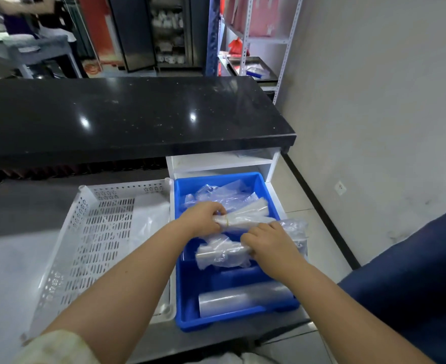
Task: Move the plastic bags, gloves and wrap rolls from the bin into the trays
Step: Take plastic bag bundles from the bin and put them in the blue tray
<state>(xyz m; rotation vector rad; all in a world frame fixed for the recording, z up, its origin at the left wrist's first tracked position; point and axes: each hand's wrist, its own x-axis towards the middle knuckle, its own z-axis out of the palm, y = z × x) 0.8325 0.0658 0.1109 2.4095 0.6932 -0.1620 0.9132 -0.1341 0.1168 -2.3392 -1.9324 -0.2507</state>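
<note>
A blue plastic bin [190,308] stands on the steel counter in front of me. Inside it lie loose clear plastic bags [224,197] at the far end and a clear wrap roll [245,299] at the near end. My left hand [203,219] is shut on one end of a rolled bundle of clear bags [248,215] bound with a rubber band, over the bin's middle. My right hand [269,245] grips a crumpled clear bag packet [221,253] lower in the bin. A white perforated tray [90,240] sits left of the bin, with a clear plastic sheet [151,222] in it.
A black stone countertop [127,116] rises behind the tray and bin. A white open shelf unit [224,161] sits under its right end. A dark blue surface [413,279] is at my right. Metal shelving [253,38] stands far back; a person is at far left.
</note>
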